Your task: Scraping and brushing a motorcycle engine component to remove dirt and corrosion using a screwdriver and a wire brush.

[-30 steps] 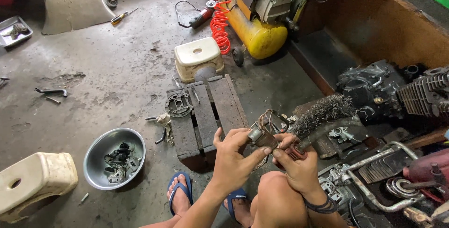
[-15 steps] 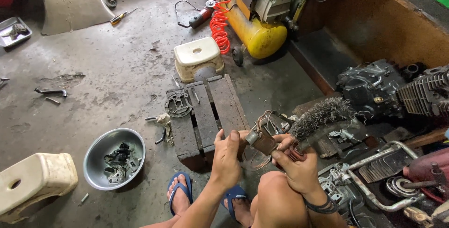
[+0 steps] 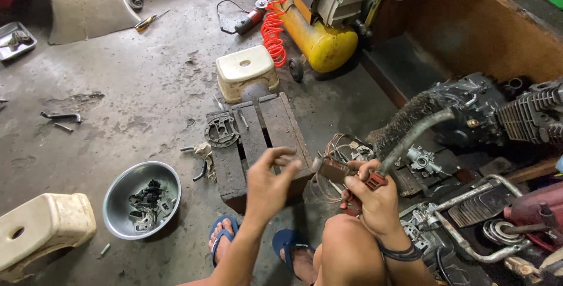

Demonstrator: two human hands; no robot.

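- Brown and cylindrical, a small electrical part (image 3: 333, 170) with thin wires looping off it sits near the middle of the scene, clamped in the right hand (image 3: 375, 201), which is closed around its red connector end so the body sticks out to the left.
- The left hand (image 3: 271, 183) hovers just left of the part, fingers spread and loosely curled, gripping nothing; it is blurred, and it stands apart from the part rather than touching it.
- A wooden block (image 3: 252, 139) lies on the concrete floor just beyond the hands, serving as a low bench; a dark round metal plate (image 3: 221, 130) rests on its far left corner.
- To the near left, a steel bowl (image 3: 120, 195) keeps small dark loose parts together within reach.
- A cream plastic stool (image 3: 245, 72) stands beyond the block, and a yellow air compressor (image 3: 319, 39) with a red coiled hose is farther off.
- On the right, a stripped engine (image 3: 498, 113) and a grey hose (image 3: 416, 130) crowd the work area.
- Blue sandals (image 3: 293, 245) show at the near edge: the person sits low over the work.
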